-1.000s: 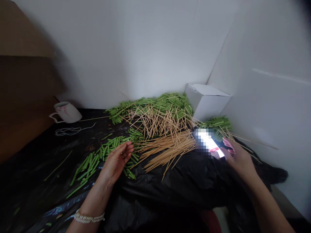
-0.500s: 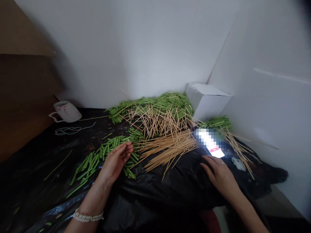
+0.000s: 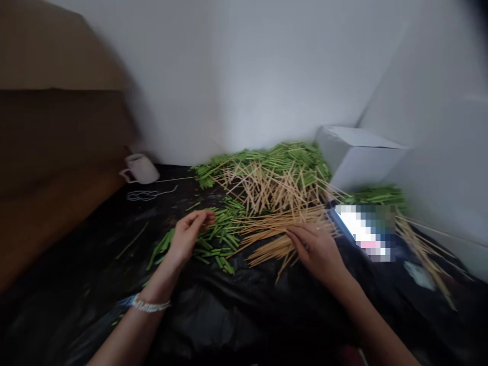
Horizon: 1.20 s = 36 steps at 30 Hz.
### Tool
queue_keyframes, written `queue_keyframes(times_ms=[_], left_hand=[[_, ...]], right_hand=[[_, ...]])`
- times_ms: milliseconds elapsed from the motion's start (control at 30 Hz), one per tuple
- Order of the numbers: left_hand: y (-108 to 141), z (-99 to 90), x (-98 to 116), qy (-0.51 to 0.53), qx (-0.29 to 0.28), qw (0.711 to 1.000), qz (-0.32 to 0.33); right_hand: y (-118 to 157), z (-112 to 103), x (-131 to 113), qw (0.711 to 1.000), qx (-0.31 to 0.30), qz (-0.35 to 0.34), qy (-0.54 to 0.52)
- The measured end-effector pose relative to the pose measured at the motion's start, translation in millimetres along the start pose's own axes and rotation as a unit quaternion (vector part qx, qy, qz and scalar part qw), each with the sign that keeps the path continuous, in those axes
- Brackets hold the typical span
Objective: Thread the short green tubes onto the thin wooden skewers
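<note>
My left hand [image 3: 190,233] hovers at the left of a loose pile of cut green stalk pieces [image 3: 224,236]. Its thumb and fingers are drawn together, and anything between them is too small or hidden to make out. My right hand [image 3: 315,249] reaches over a bundle of thin wooden sticks [image 3: 263,229], palm down. Its index finger is stretched out at the sticks with the thumb apart from it, and no stick shows in its grasp. Behind the bundle, more sticks [image 3: 263,190] are stuck into green stalk pieces [image 3: 290,155], heaped against the wall.
A lit phone [image 3: 362,231], partly pixelated, lies right of the sticks. Behind it are a white box [image 3: 366,160] and another green bunch [image 3: 379,195] with sticks. At left stand a mug [image 3: 143,169], a tangled string [image 3: 143,195] and a cardboard box [image 3: 57,132]. Black plastic [image 3: 236,310] covers the surface.
My right hand has moved left from beside the phone onto the wooden sticks. My left hand stays by the green pieces, its fingers more closed. The view has turned slightly left.
</note>
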<state>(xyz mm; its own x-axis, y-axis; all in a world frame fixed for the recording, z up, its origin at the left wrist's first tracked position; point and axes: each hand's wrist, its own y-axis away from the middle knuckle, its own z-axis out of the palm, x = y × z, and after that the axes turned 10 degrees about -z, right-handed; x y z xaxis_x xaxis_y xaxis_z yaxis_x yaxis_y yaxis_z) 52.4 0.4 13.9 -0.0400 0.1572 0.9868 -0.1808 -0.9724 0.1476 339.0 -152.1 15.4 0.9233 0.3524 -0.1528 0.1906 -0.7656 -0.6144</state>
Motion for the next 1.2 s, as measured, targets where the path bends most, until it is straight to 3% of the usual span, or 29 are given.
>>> queue_keyframes(times_ms=[167, 333, 567, 833, 1033, 1200], left_hand=[[-9.0, -16.9, 0.6, -0.17, 0.038, 0.979, 0.109], [-14.8, -20.6, -18.9, -0.282, 0.09, 0.941, 0.162], [-10.4, -14.5, -31.9, -0.377, 0.022, 0.893, 0.244], [-10.1, -6.7, -47.6, -0.466, -0.02, 0.826, 0.315], [-11.4, -4.6, -53.7, -0.478, -0.039, 0.815, 0.326], [-16.7, -2.0, -57.7, -0.494, -0.046, 0.802, 0.332]], right_hand=[[-61.7, 63.2, -23.0, 0.995, -0.01, -0.074, -0.07], [-74.8, 101.6, -28.5, 0.99, -0.026, -0.095, -0.099], [-62.5, 98.7, -2.9, 0.998, -0.004, -0.041, -0.041], [-62.5, 107.1, -23.8, 0.99, -0.096, -0.084, -0.063], [-61.0, 111.8, -26.5, 0.99, -0.105, -0.083, -0.052], [-62.0, 118.4, -31.0, 0.983, -0.148, -0.111, 0.004]])
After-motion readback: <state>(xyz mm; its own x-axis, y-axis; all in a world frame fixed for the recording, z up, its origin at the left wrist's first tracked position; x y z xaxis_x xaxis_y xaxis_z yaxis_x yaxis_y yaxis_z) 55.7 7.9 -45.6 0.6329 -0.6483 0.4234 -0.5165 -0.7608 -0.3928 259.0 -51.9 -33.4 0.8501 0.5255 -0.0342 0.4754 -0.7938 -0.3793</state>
